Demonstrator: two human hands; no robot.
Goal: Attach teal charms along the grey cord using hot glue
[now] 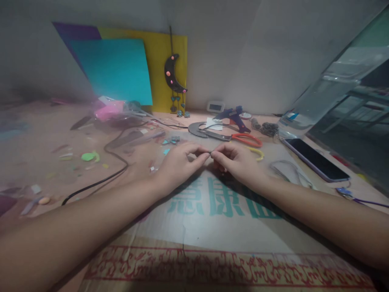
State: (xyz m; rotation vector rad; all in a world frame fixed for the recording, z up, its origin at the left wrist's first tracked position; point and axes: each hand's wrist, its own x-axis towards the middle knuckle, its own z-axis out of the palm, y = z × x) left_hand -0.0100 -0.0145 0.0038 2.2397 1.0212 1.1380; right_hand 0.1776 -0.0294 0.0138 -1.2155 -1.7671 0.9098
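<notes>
Specimen: one small dark piece [210, 153], slim, greyish to black, only a sliver of it showing. I have it pinched at both ends, my left hand [178, 166] on one side and my right hand [241, 164] on the other, thumb against forefinger in each. The short exposed stretch lies roughly level between my fingertips, over the white sheet [200, 231]. Remaining length covered by my fingers; full shape and material cannot be read.

Red scrollwork [225, 267] lines the near edge of the board [219, 285]; green characters [223, 198] mark the whitish sheet [243, 239]. Above the table's [82, 169] back edge, a dark moon [171, 77] bears pink dots [168, 74].
</notes>
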